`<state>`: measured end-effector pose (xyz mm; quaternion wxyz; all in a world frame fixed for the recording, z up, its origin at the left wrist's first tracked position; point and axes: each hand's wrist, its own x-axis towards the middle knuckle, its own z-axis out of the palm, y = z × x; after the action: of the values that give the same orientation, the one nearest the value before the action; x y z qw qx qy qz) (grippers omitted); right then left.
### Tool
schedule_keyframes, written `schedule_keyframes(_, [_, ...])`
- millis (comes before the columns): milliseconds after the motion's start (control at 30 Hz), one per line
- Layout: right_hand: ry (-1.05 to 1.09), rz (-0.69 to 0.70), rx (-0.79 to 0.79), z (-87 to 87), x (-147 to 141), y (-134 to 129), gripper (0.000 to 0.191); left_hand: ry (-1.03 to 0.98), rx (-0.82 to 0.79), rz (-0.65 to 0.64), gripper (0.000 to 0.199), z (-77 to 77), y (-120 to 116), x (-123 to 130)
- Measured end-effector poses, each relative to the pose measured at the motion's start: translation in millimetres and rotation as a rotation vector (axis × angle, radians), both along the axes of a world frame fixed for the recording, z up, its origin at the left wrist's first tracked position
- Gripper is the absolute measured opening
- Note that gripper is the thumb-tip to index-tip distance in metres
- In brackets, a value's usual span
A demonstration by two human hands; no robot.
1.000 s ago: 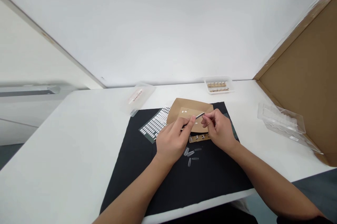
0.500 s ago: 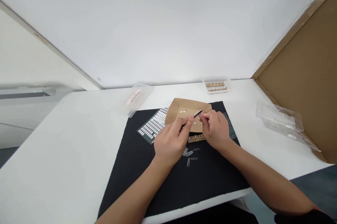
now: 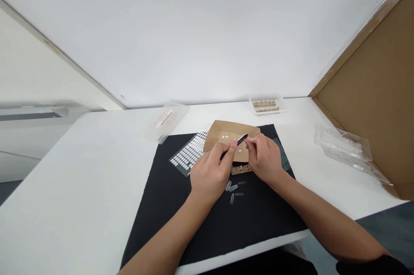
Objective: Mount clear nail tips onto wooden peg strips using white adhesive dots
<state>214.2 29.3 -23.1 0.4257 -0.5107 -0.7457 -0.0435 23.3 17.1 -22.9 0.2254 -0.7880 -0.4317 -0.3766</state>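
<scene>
My left hand [image 3: 210, 172] is closed around a slim black nail file [image 3: 242, 139], whose far end sticks out up and to the right. Close to that end, my right hand [image 3: 265, 157] pinches thumb and fingers together; whatever is between them is too small to make out. Both hands are above the front of a brown paper tray [image 3: 212, 135], with a few small white ovals inside. Below them, several clear false nail tips [image 3: 233, 188] lie loose on a black cloth [image 3: 207, 227]. A gold-coloured strip with metal studs [image 3: 244, 171] is partly hidden between my hands.
Sheets of white oval stickers [image 3: 186, 156] lie left of the tray. Behind are a printed clear pouch [image 3: 168, 119] and a clear box holding stud strips [image 3: 267, 106]. A clear plastic case [image 3: 346, 145] stands right, beside a large cardboard panel [image 3: 371, 94].
The nail file has turned slightly in my left hand, so more of its dark face shows. Both hands stay in nearly the same place.
</scene>
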Motion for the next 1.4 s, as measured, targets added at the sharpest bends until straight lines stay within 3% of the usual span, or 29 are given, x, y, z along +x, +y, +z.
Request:
schedule_keyframes(467, [0.112,-0.006,-0.039,3.9,6.1,-2.5,0.015,0.015,0.033,0.017,0.027,4.9,-0.3,4.5])
schedule_keyframes(933, [-0.01,0.005,-0.092,-5.5,4.9,-2.6,0.02,0.018,0.006,0.014,0.03,1.1,1.0,1.5])
schedule_keyframes(1400, [-0.109,-0.04,-0.031,-5.3,5.6,-1.5,0.022,-0.026,-0.025,-0.031,0.038,-4.1,1.8,-1.6])
